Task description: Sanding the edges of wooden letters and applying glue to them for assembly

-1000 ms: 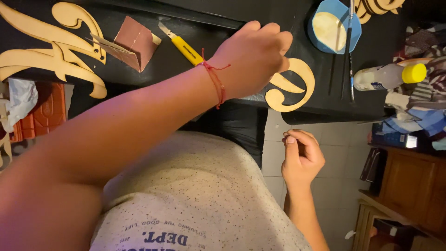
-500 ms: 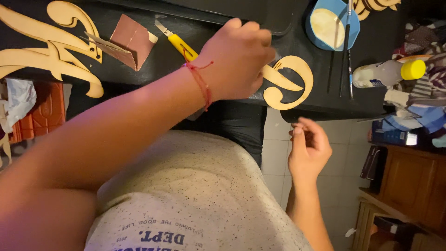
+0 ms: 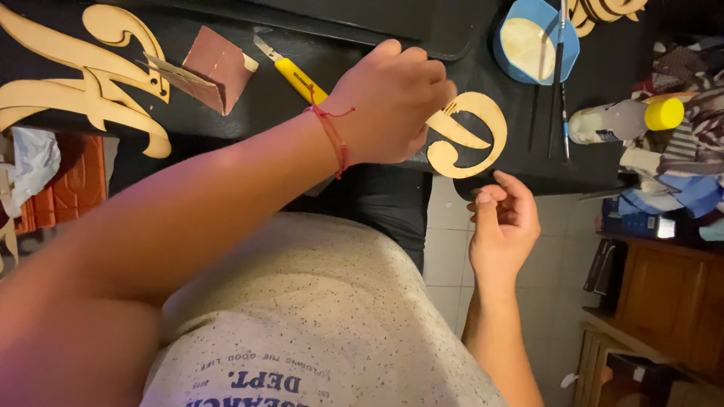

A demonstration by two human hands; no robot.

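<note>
**A:** So what's going on at the bench right now?

**B:** The person's left hand [image 3: 392,102] is curled down over the near end of a wooden cutout letter [image 3: 471,136], a curly pale plywood piece lying at the front edge of the black worktop [image 3: 302,98]. It hangs a bit over that edge. The fingers are closed on it, pinning or gripping it (can't tell which from where I stand, the knuckles hide the contact).

**A:** And the other hand?

**B:** The right hand [image 3: 504,226] is below the worktop edge, just under the letter, fingers loosely bent with the thumb near the fingertips. I can't tell if there's anything small pinched in there. It's not touching the letter.

**A:** Tools around?

**B:** A yellow utility knife [image 3: 298,75] lies just beside the left wrist, a folded piece of sandpaper [image 3: 211,68] sits further left, next to a big ornate wooden cutout [image 3: 83,90]. There's a blue bowl [image 3: 569,53] and a white bottle with a yellow cap [image 3: 626,119] off to the right.

**A:** Which step, you reckon?

**B:** Looks like getting hold of the letter to work on it. Next it'd need a steady grip, with the right hand supporting the overhanging side.
</note>
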